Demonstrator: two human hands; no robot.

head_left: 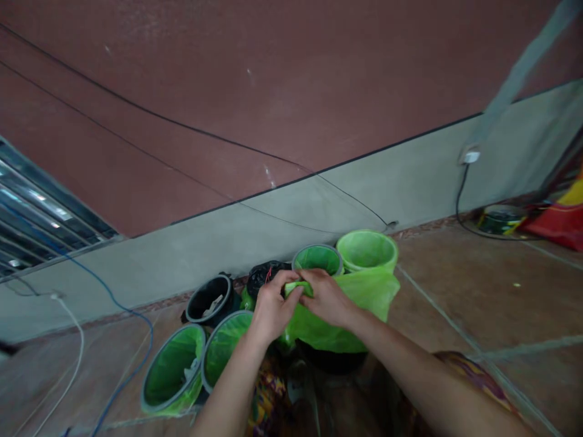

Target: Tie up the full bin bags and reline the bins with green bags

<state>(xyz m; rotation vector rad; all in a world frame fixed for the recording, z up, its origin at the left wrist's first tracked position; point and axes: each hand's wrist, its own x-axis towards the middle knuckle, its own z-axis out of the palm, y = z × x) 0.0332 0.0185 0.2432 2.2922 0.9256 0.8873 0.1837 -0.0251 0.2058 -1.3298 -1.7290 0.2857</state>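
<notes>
Both my hands are close together in front of me, pinching the gathered top of a light green plastic bag (364,297). My left hand (276,303) grips the bunched edge from the left, thumb toward the middle. From the right, my right hand (328,297) holds the same edge, its fingers curled. The rest of the bag spreads out to the right, below my right wrist. Just behind my hands stand a grey-rimmed bin lined in green (317,257) and a bin covered in light green plastic (368,249). A dark round thing under the bag is mostly hidden.
To the left stand two green-lined bins (170,370) and a dark bin (210,297) with papers inside. A black plastic bag (264,276) sits by the wall. A blue cable (121,309) and a white cable (77,358) cross the tiled floor. A tin (501,220) stands far right.
</notes>
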